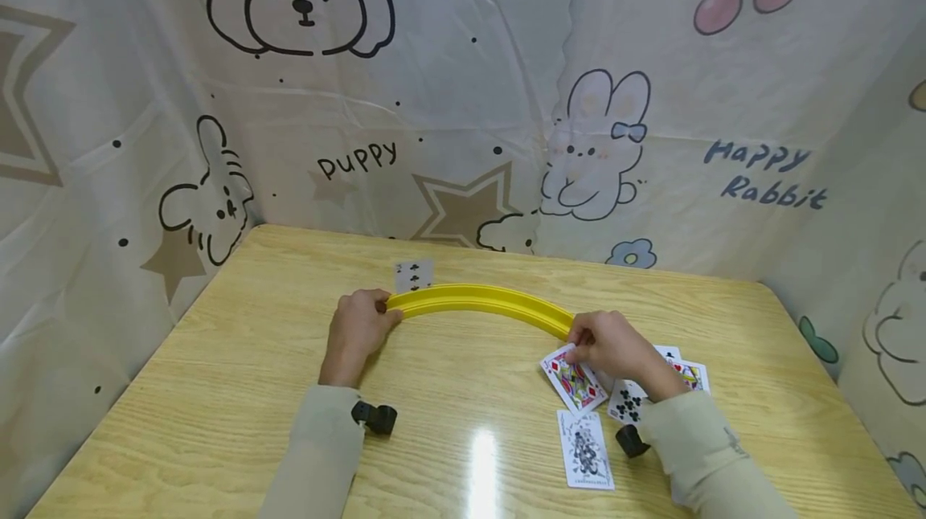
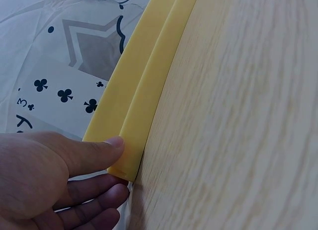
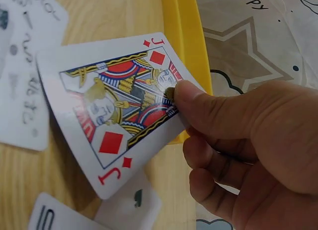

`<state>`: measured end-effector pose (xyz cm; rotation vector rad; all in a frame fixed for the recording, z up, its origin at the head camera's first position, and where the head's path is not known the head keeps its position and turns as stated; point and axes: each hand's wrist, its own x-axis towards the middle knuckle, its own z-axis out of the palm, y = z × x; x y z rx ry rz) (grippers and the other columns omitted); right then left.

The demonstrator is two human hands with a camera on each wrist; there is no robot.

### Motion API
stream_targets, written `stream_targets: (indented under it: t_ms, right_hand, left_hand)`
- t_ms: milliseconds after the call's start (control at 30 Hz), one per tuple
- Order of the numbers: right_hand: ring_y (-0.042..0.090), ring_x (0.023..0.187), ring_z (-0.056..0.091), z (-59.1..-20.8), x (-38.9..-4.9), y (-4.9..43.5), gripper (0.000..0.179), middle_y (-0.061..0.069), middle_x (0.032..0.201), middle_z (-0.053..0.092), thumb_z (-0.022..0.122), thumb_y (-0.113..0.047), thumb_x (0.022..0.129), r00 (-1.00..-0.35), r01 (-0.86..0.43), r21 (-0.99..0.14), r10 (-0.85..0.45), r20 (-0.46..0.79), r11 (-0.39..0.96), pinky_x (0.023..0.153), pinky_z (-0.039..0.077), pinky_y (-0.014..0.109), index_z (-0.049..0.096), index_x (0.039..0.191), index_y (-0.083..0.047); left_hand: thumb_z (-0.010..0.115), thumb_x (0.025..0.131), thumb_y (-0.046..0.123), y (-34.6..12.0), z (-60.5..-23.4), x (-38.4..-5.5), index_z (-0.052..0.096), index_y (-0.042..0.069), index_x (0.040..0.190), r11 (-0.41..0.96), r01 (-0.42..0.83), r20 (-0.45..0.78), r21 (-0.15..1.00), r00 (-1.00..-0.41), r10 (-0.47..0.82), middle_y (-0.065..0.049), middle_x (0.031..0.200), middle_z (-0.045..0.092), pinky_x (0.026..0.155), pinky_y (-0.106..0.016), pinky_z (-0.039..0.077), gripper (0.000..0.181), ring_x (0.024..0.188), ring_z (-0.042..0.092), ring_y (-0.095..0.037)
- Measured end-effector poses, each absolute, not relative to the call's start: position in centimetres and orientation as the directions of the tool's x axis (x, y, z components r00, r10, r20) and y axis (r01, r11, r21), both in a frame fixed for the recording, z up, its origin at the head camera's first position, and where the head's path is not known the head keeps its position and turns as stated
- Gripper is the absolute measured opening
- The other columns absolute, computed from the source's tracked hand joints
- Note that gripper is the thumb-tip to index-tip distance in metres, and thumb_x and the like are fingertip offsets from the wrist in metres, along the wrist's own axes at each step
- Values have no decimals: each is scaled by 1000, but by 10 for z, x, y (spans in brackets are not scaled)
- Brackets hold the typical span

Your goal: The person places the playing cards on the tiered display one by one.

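Note:
My left hand (image 1: 357, 334) pinches the left end of a yellow curved card holder (image 1: 470, 296), its thumb (image 2: 117, 143) on the near side. A three of clubs (image 1: 415, 274) stands upright at the holder near that hand, its lower part hidden behind the yellow edge. At the holder's right end, my right hand (image 1: 613, 346) pinches a jack of diamonds (image 1: 574, 382) by one edge between thumb and fingers. The jack (image 3: 117, 111) is tilted face up, and its held edge overlaps the holder (image 3: 186, 41) in the right wrist view.
A joker card (image 1: 584, 451) lies face up in front of the jack. Several loose cards, among them a clubs card (image 1: 626, 402) and a face card (image 1: 693, 376), lie around and partly under my right forearm. Behind the wooden table (image 1: 217, 390) hangs a printed cloth (image 1: 448, 101).

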<state>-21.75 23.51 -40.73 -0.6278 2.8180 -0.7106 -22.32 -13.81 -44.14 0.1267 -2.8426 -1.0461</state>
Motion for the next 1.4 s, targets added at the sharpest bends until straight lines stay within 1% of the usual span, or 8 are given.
stream_targets:
  t_ms: [200, 433, 600, 800, 1033, 1300, 1400]
  right_hand:
    - [14, 66, 51, -398, -220, 241, 20, -5, 72, 58, 82, -13, 84, -885, -378, -538, -464, -28, 753, 59, 44, 28, 63, 78, -11]
    - [14, 66, 51, -389, -220, 244, 18, -4, 73, 59, 79, -13, 86, -880, -384, -590, -476, 1, 710, 60, 43, 28, 63, 78, -10]
    - [15, 65, 50, -386, -220, 244, 18, -3, 73, 59, 79, -12, 86, -887, -382, -603, -461, 26, 700, 59, 43, 28, 62, 78, -10]
    - [17, 67, 52, -386, -222, 243, 18, -3, 74, 60, 78, -9, 86, -897, -367, -618, -440, 37, 696, 60, 45, 28, 62, 78, -12]
    - [19, 69, 53, -385, -222, 240, 17, -1, 76, 61, 76, -7, 87, -906, -350, -637, -422, 43, 687, 61, 47, 29, 62, 79, -11]
    - [19, 66, 50, -389, -223, 237, 18, 0, 75, 59, 76, -8, 88, -911, -357, -672, -401, 98, 649, 57, 42, 27, 62, 78, -11]
    - [20, 66, 50, -390, -222, 235, 18, 0, 76, 59, 76, -7, 89, -914, -353, -686, -392, 106, 636, 56, 43, 27, 62, 78, -11]
  left_hand:
    - [77, 90, 19, -139, -442, -222, 72, 0, 120, 757, -42, 74, 652, -990, -119, -14, 101, 72, 77, -44, 54, 35, 85, 65, -27]
    - [77, 90, 19, -139, -442, -223, 71, 0, 121, 766, -53, 65, 641, -990, -123, -15, 103, 72, 80, -46, 53, 37, 90, 66, -29]
    - [77, 90, 20, -139, -442, -224, 71, 0, 121, 766, -48, 70, 641, -990, -121, -15, 102, 72, 79, -45, 54, 37, 88, 66, -28]
    - [78, 90, 20, -139, -442, -223, 72, 0, 120, 765, -47, 71, 642, -990, -120, -15, 102, 72, 80, -46, 53, 36, 90, 66, -29]
    - [78, 89, 18, -140, -442, -224, 72, 0, 119, 768, -38, 79, 640, -990, -114, -15, 101, 72, 79, -46, 53, 36, 88, 65, -28]
    - [78, 90, 20, -139, -443, -224, 72, 1, 119, 769, -38, 78, 638, -990, -114, -14, 101, 72, 78, -45, 53, 36, 86, 65, -27]
    - [78, 90, 20, -138, -443, -224, 72, 1, 119, 770, -36, 80, 636, -990, -112, -14, 101, 72, 78, -45, 53, 36, 86, 65, -27]
